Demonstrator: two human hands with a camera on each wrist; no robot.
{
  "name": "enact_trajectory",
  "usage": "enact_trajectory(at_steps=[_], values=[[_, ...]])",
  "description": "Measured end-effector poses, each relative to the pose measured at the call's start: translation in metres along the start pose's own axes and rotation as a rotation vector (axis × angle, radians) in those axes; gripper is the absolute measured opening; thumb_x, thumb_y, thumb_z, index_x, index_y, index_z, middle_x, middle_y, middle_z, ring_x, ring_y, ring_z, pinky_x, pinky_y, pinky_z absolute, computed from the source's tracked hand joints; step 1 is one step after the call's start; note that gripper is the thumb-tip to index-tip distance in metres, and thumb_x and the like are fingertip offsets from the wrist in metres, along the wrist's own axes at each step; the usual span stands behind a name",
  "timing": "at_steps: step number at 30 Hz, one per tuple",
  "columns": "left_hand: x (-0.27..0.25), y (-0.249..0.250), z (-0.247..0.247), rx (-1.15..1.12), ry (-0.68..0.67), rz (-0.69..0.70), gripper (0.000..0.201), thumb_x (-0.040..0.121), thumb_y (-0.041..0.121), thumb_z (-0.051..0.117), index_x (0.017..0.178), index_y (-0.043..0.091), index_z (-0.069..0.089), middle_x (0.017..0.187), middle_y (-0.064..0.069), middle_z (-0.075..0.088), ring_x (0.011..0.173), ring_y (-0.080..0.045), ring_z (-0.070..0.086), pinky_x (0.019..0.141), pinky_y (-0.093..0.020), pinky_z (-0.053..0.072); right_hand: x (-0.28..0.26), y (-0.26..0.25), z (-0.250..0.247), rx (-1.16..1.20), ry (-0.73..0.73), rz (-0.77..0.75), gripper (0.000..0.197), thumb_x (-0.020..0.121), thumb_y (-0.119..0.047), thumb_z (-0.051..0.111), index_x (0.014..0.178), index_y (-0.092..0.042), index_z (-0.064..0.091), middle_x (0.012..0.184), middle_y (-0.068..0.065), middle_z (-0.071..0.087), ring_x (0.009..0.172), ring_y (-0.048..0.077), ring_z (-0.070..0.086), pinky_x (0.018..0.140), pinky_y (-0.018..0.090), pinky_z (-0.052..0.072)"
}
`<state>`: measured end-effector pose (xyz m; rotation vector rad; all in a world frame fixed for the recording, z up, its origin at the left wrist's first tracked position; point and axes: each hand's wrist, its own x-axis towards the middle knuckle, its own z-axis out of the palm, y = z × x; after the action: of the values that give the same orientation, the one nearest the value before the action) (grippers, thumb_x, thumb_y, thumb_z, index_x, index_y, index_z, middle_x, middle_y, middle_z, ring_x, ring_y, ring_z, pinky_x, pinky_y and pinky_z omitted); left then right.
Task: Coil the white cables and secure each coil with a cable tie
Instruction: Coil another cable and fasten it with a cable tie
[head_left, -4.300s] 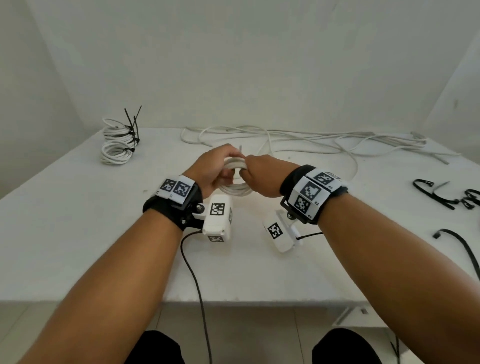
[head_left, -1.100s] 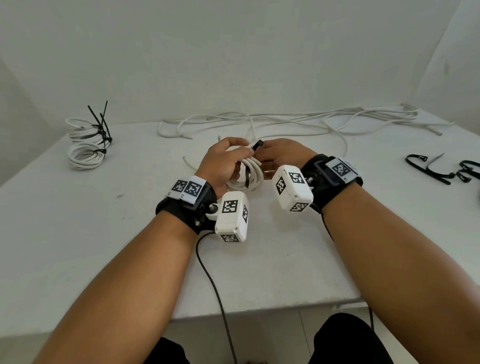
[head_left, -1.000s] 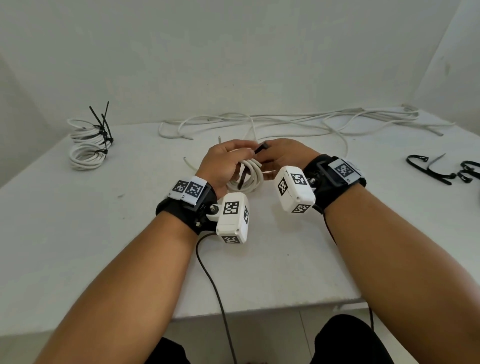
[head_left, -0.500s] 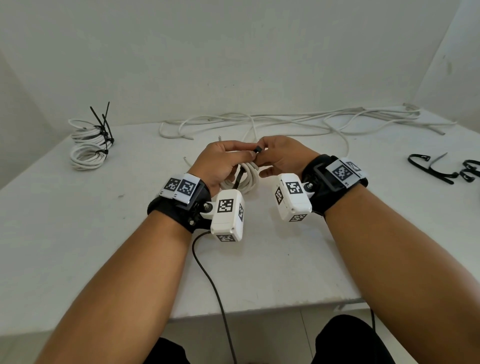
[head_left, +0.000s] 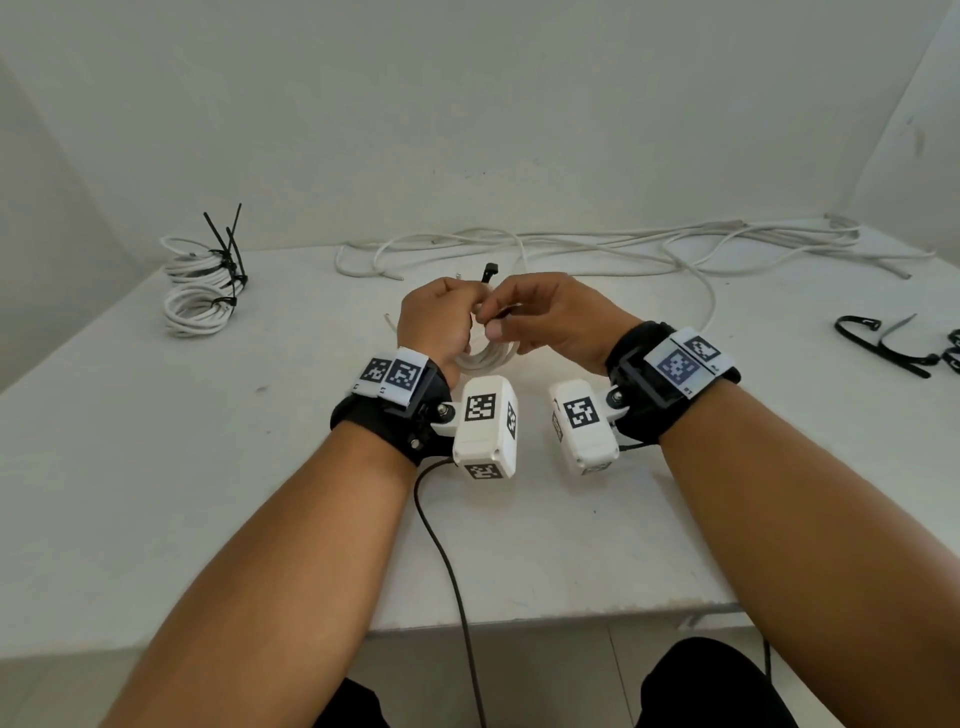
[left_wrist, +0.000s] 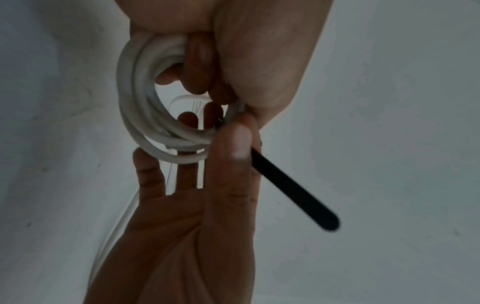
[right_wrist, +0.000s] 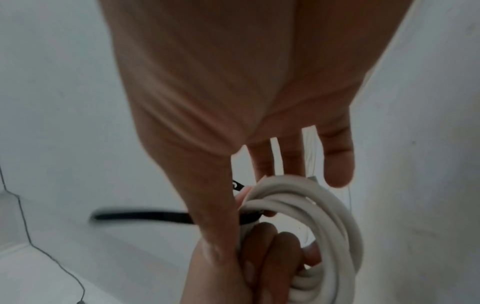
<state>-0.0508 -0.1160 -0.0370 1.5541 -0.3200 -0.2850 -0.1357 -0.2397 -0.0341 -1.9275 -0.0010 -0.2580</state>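
White cable coil (head_left: 485, 353) is sitting between the two hands in the head view, the left hand (head_left: 434, 325) gripping it while the right hand (head_left: 550, 322) is pinching the black cable tie (head_left: 489, 273) against it; two tied coils (head_left: 200, 288) are lying far out past the left hand, several loose cables (head_left: 623, 249) beyond both, and roughly three spare ties (head_left: 883, 343) off past the right. Seen from the left wrist, the fingers (left_wrist: 197, 67) are curling through the coil while the tie's free tail is sticking out sideways, so the tying step is judged under way. From the right wrist, thumb and forefinger are clamping the tie at the coil, and next its tail likely needs threading through the head and pulling snug.
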Motion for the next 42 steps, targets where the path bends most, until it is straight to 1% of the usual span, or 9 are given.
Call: enact_trajectory(at_steps=[2, 6, 10, 13, 16, 20, 30, 36, 42], values=[[0.0, 0.0, 0.002, -0.007, 0.026, 0.022, 0.03, 0.078, 0.012, 0.066, 0.051, 0.023, 0.061, 0.054, 0.007, 0.058, 0.051, -0.012, 0.047, 0.058, -0.029, 0.041, 0.001, 0.0, 0.0, -0.03, 0.086, -0.001, 0.009, 0.088, -0.02, 0.072, 0.088, -0.029, 0.074, 0.11, 0.018, 0.069, 0.091, 0.018, 0.059, 0.079, 0.035, 0.046], [0.002, 0.001, 0.002, -0.032, 0.089, 0.047, 0.025, 0.077, 0.014, 0.07, 0.055, 0.022, 0.06, 0.062, 0.004, 0.062, 0.049, -0.01, 0.044, 0.06, -0.029, 0.038, 0.004, 0.0, -0.003, -0.004, 0.276, -0.046, 0.01, 0.093, -0.027, 0.066, 0.092, -0.026, 0.076, 0.106, -0.006, 0.068, 0.09, 0.008, 0.057, 0.07, 0.027, 0.045], [0.001, 0.001, 0.0, -0.012, 0.109, 0.056, 0.024, 0.079, 0.017, 0.072, 0.058, 0.02, 0.06, 0.06, 0.003, 0.059, 0.05, -0.011, 0.045, 0.061, -0.029, 0.039, 0.005, 0.002, -0.001, 0.258, 0.242, -0.065, 0.018, 0.095, -0.013, 0.061, 0.093, -0.022, 0.076, 0.087, 0.002, 0.069, 0.072, 0.013, 0.055, 0.063, 0.025, 0.042], [-0.001, 0.002, 0.002, 0.004, 0.094, 0.066, 0.023, 0.08, 0.019, 0.073, 0.061, 0.017, 0.06, 0.061, 0.001, 0.056, 0.05, -0.012, 0.043, 0.06, -0.029, 0.039, 0.007, -0.001, -0.002, 0.449, 0.288, 0.021, 0.009, 0.089, -0.008, 0.068, 0.087, -0.013, 0.062, 0.077, 0.008, 0.067, 0.052, 0.011, 0.05, 0.052, 0.021, 0.042], [-0.003, 0.002, 0.003, 0.036, 0.082, 0.085, 0.023, 0.078, 0.022, 0.073, 0.06, 0.018, 0.06, 0.063, -0.001, 0.056, 0.053, -0.014, 0.043, 0.062, -0.031, 0.039, 0.005, 0.003, -0.008, 0.475, 0.228, 0.136, 0.022, 0.087, -0.016, 0.071, 0.074, -0.015, 0.054, 0.084, 0.01, 0.07, 0.048, 0.008, 0.041, 0.048, 0.021, 0.035], [-0.007, 0.001, 0.005, 0.063, 0.032, 0.103, 0.013, 0.078, 0.018, 0.07, 0.067, 0.015, 0.064, 0.058, 0.007, 0.061, 0.048, -0.008, 0.047, 0.061, -0.029, 0.039, 0.001, 0.008, -0.012, 0.546, 0.045, 0.273, 0.017, 0.076, -0.02, 0.076, 0.066, -0.016, 0.063, 0.08, 0.005, 0.066, 0.044, 0.005, 0.036, 0.045, 0.018, 0.033], [-0.011, 0.001, 0.007, 0.107, -0.034, 0.143, 0.017, 0.082, 0.005, 0.065, 0.067, 0.01, 0.057, 0.044, 0.01, 0.053, 0.035, -0.001, 0.043, 0.04, -0.011, 0.033, 0.005, 0.014, -0.017, 0.593, -0.04, 0.295, 0.023, 0.076, -0.02, 0.075, 0.06, -0.019, 0.058, 0.074, 0.003, 0.053, 0.042, 0.005, 0.031, 0.045, 0.019, 0.027], [-0.009, -0.001, 0.006, 0.144, -0.057, 0.147, 0.022, 0.081, 0.01, 0.067, 0.062, 0.018, 0.057, 0.045, 0.012, 0.053, 0.042, -0.003, 0.045, 0.045, -0.016, 0.034, 0.004, 0.014, -0.015, 0.558, -0.081, 0.319, 0.02, 0.073, -0.022, 0.077, 0.059, -0.019, 0.063, 0.082, 0.006, 0.046, 0.042, 0.004, 0.033, 0.046, 0.019, 0.028], [-0.011, 0.001, 0.007, 0.14, -0.078, 0.166, 0.011, 0.081, 0.011, 0.069, 0.073, 0.017, 0.067, 0.054, 0.009, 0.059, 0.049, -0.003, 0.05, 0.054, -0.015, 0.04, 0.001, 0.014, -0.017, 0.615, -0.051, 0.312, 0.014, 0.078, -0.021, 0.074, 0.066, -0.015, 0.071, 0.086, 0.004, 0.051, 0.044, 0.002, 0.035, 0.048, 0.016, 0.027]])
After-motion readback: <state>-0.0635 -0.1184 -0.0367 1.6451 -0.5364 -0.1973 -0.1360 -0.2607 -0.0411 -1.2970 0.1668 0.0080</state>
